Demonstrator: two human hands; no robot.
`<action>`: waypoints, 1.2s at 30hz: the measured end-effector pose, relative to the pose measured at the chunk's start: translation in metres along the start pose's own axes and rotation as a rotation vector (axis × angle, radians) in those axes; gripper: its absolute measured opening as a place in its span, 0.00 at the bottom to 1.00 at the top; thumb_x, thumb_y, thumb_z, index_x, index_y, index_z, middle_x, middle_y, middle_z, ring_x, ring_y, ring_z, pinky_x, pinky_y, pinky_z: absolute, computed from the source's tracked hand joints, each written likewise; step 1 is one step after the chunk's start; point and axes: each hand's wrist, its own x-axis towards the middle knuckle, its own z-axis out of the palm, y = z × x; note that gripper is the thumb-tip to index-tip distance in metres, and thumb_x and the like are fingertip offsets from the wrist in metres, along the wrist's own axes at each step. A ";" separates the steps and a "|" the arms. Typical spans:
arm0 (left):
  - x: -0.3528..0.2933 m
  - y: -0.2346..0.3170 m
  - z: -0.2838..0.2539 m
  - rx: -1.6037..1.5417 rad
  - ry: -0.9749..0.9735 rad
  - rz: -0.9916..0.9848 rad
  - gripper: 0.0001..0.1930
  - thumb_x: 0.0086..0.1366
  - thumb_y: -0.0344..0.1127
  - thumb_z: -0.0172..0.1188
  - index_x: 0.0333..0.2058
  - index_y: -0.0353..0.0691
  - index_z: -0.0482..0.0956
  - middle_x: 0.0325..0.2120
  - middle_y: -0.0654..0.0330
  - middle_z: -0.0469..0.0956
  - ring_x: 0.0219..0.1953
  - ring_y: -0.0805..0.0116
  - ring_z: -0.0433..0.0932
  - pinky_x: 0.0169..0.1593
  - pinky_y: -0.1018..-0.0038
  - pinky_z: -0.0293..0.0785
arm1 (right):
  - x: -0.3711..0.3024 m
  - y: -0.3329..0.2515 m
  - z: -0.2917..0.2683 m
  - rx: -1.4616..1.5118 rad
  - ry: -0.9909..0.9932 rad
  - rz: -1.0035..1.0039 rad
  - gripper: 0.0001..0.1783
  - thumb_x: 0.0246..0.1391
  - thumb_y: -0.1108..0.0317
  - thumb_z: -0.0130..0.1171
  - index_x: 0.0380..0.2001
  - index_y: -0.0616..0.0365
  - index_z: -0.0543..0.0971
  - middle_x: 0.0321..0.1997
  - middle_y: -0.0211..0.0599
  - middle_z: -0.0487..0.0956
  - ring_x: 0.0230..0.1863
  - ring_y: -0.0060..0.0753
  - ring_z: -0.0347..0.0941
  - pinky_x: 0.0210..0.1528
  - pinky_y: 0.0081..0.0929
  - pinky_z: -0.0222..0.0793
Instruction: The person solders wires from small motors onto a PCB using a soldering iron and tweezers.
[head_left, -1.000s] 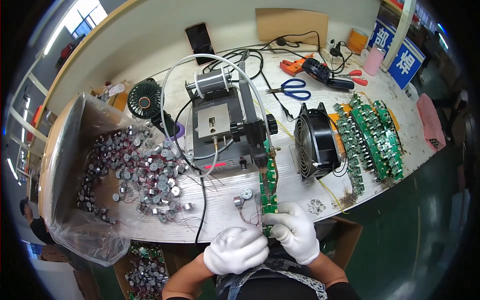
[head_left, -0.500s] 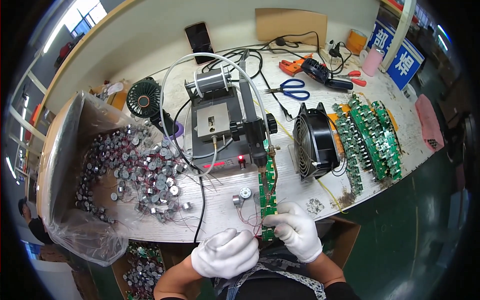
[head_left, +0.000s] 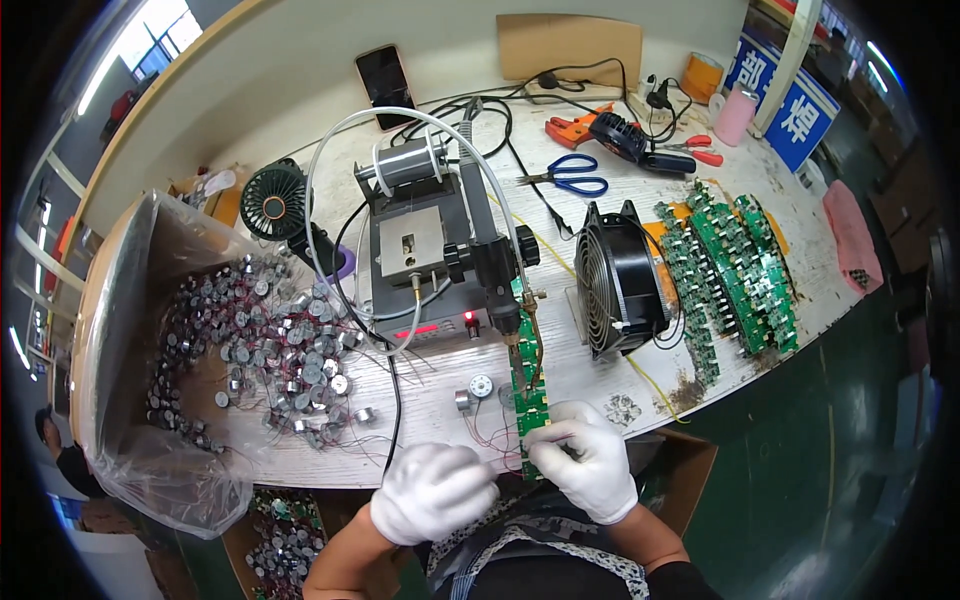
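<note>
A narrow green circuit board strip (head_left: pixel 531 390) lies on the bench under the tip of a soldering machine (head_left: pixel 420 240). My white-gloved right hand (head_left: pixel 585 462) is at its near end. There the thumb and forefinger are pinched together over the board's edge; what they hold is hidden. My left hand (head_left: pixel 435 493), also gloved, hovers left of the board at the bench edge. It is slightly blurred, with its fingers curled together, and anything inside them is out of sight. Small round motors (head_left: pixel 481 387) with thin red wires lie just left of the board.
A pile of motors (head_left: pixel 310 370) spills from a plastic-lined box (head_left: pixel 120 350) on the left. To the right stand a black fan (head_left: pixel 622 285) and rows of stacked circuit boards (head_left: pixel 735 275). Blue-handled scissors (head_left: pixel 578 175) and a phone (head_left: pixel 384 85) lie farther back.
My left hand has moved a little left, away from the board. The right hand stays pinched at the board's near end. The whole view has shifted slightly.
</note>
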 end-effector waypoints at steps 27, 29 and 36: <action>0.024 0.003 0.024 -0.623 0.258 -0.921 0.07 0.54 0.27 0.64 0.32 0.36 0.78 0.24 0.58 0.78 0.22 0.69 0.76 0.28 0.75 0.73 | 0.000 -0.003 0.000 -0.169 0.038 -0.087 0.12 0.43 0.75 0.65 0.35 0.63 0.82 0.35 0.41 0.78 0.35 0.36 0.75 0.39 0.27 0.72; 0.021 0.003 0.028 -0.755 0.225 -1.032 0.05 0.57 0.27 0.61 0.32 0.34 0.77 0.22 0.56 0.78 0.21 0.73 0.75 0.28 0.77 0.72 | -0.001 -0.006 0.000 -0.131 0.019 0.007 0.18 0.45 0.73 0.66 0.43 0.60 0.81 0.38 0.42 0.78 0.38 0.39 0.76 0.41 0.29 0.72; 0.034 0.003 0.026 -0.528 0.249 -0.873 0.05 0.55 0.26 0.61 0.32 0.35 0.77 0.22 0.57 0.75 0.20 0.68 0.74 0.27 0.73 0.70 | -0.001 -0.004 0.000 -0.182 0.029 -0.064 0.19 0.45 0.74 0.65 0.45 0.60 0.80 0.38 0.43 0.78 0.38 0.40 0.76 0.41 0.29 0.72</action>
